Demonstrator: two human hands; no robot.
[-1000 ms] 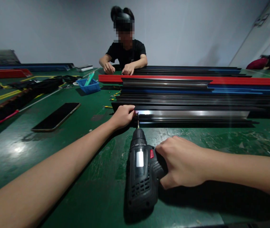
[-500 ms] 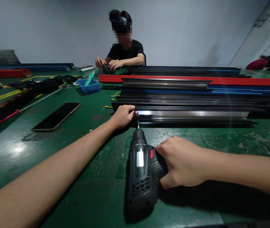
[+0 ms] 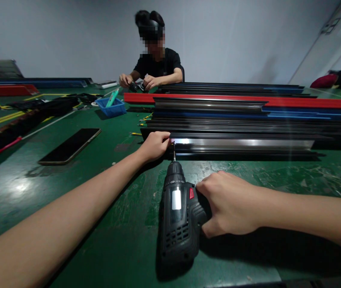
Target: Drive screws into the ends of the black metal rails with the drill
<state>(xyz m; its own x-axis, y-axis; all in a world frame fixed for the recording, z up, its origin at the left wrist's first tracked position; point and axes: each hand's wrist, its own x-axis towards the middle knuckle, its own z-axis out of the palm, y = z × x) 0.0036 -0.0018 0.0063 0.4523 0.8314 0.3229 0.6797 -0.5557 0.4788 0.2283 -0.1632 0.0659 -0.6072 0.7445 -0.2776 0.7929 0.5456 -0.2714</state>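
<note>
My right hand (image 3: pixel 229 204) is closed around the handle of a black cordless drill (image 3: pixel 178 220) lying on its side, with a red switch and a dial collar. Its bit (image 3: pixel 174 154) points away from me and reaches the left end of a metal profile (image 3: pixel 242 144), where a small lit spot shows. At that same end my left hand (image 3: pixel 157 145) grips the profile, fingers curled over its edge; the fingertips are partly hidden. Whether a screw sits at the bit's tip is too small to tell.
Behind the profile lie more black profiles (image 3: pixel 218 126) and a long red bar (image 3: pixel 233 97). A phone (image 3: pixel 71 146) and a blue basket (image 3: pixel 112 109) with a teal tool are at left, beyond them cables (image 3: pixel 38 114). Across the green table (image 3: pixel 122 248) a co-worker (image 3: pixel 158 64) handles a black item.
My hands, the drill and the profile stay almost in place. The view has shifted very slightly, and the co-worker's hands and head have moved a little.
</note>
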